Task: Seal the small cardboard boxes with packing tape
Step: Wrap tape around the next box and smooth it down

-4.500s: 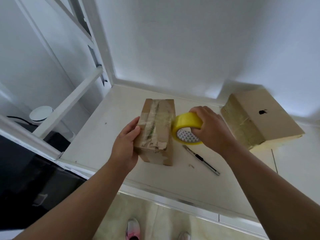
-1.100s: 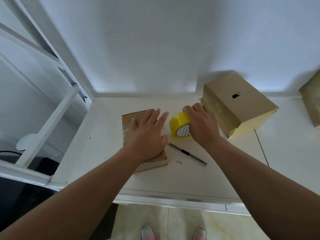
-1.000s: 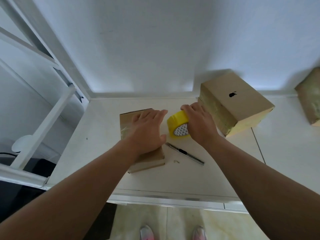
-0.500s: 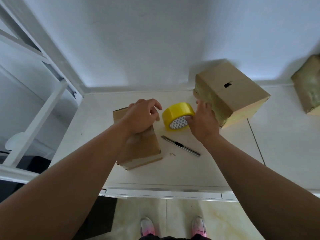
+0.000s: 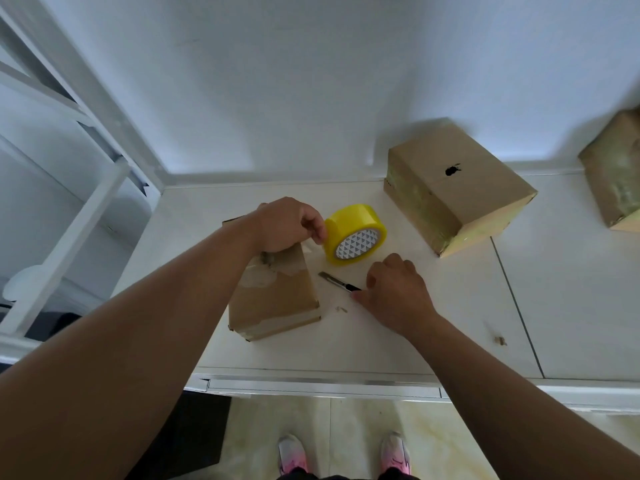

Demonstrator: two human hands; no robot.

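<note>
A small cardboard box (image 5: pixel 277 299) with old tape on its top lies on the white tabletop (image 5: pixel 381 344). My left hand (image 5: pixel 287 225) rests on the box's far end with its fingers curled. Its fingertips pinch the tape strip right beside the yellow tape roll (image 5: pixel 349 218). The roll stands tilted on the table, just right of the box. A slim utility knife (image 5: pixel 333 278) lies in front of the roll. My right hand (image 5: pixel 394 294) is down on the knife's handle end, thumb and fingers curled round it. The handle is mostly hidden.
A bigger cardboard box (image 5: pixel 457 192) with a black mark sits at the back right, near the wall. Another taped box (image 5: pixel 613 174) is at the far right edge. White shelf rails (image 5: pixel 69 244) stand to the left. Small scraps (image 5: pixel 499 340) lie on the table.
My right hand let go of the tape roll and dropped onto the knife. My left hand went from flat on the box to curled at its far end by the roll.
</note>
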